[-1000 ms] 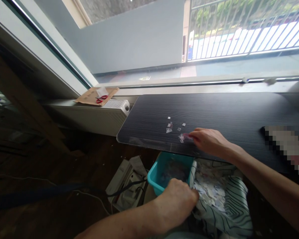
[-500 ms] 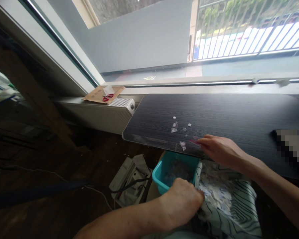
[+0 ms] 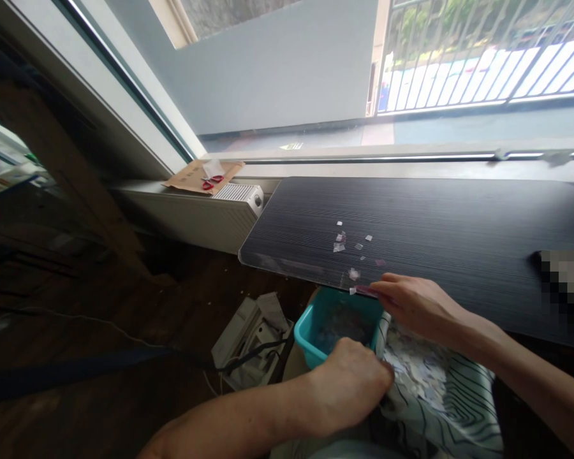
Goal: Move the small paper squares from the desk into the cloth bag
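Note:
My right hand (image 3: 414, 299) is closed around slim pink tweezers (image 3: 363, 289) at the front edge of the dark tabletop (image 3: 435, 217). Their tip meets a small white scrap (image 3: 353, 291) on that edge, above the teal basin (image 3: 304, 338). Clear and whitish bits (image 3: 347, 322) lie inside the basin. My left hand (image 3: 356, 382) is a fist at the gathered edge of a white bag with dark wavy lines (image 3: 469, 395), beside the basin; its fingertips are hidden. Pale paper scraps (image 3: 421, 370) fill the bag. Several small clear flakes (image 3: 339, 239) and a pinkish one (image 3: 380, 262) lie on the tabletop.
Red-handled scissors (image 3: 212, 182) rest on a brown envelope (image 3: 184, 177) at the sill's left. A white radiator (image 3: 239, 197) adjoins the tabletop. On the floor stands a pale open box (image 3: 249, 338) with a dark strap. A blurred-out object (image 3: 567, 277) sits at right.
My right hand has moved the tweezers left and toward me, and a white scrap has shifted to the table's edge. My left hand stays in place. The view has shifted slightly.

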`<state>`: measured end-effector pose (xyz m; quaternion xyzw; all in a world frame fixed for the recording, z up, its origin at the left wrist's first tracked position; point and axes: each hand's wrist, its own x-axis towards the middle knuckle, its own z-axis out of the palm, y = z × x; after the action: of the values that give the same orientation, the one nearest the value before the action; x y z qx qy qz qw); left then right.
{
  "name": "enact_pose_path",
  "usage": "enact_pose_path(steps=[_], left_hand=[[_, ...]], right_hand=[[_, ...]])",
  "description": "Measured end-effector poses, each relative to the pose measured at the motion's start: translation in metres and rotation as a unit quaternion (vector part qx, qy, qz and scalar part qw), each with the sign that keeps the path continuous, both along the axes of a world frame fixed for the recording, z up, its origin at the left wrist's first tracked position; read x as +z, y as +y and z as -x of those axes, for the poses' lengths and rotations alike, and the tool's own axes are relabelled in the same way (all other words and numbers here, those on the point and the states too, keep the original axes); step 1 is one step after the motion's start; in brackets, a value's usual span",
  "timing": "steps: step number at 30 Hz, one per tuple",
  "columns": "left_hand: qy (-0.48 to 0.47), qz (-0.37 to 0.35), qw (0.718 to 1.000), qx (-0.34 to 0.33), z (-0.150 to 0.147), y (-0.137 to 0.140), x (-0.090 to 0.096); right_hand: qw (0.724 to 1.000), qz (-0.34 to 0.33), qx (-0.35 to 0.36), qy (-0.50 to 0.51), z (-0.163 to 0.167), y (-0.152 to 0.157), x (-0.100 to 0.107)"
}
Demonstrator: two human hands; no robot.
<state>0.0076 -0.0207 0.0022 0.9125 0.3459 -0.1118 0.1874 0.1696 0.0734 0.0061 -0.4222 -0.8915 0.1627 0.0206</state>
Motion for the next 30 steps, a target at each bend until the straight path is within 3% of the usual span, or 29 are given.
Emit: enact_pose_path(steps=[3, 6, 23, 30], left_hand=[[-0.021, -0.020, 1.000, 0.007, 0.002, -0.001, -0.008], [-0.025, -0.028, 0.999, 0.013, 0.004, -0.002, -0.012], [-0.024, -0.028, 0.999, 0.023, 0.005, -0.002, -0.011], [-0.024, -0.023, 0.999, 0.018, 0.007, -0.001, -0.010]], right_hand=[[1.000, -0.001, 0.010, 0.009, 0.002, 0.003, 0.002], [0.999, -0.024, -0.028, 0.009, 0.005, 0.009, 0.003], [0.999, -0.036, -0.001, -0.033, 0.007, 0.011, 0.002], [0.998, -0.031, -0.026, -0.040, 0.002, 0.015, 0.006]])
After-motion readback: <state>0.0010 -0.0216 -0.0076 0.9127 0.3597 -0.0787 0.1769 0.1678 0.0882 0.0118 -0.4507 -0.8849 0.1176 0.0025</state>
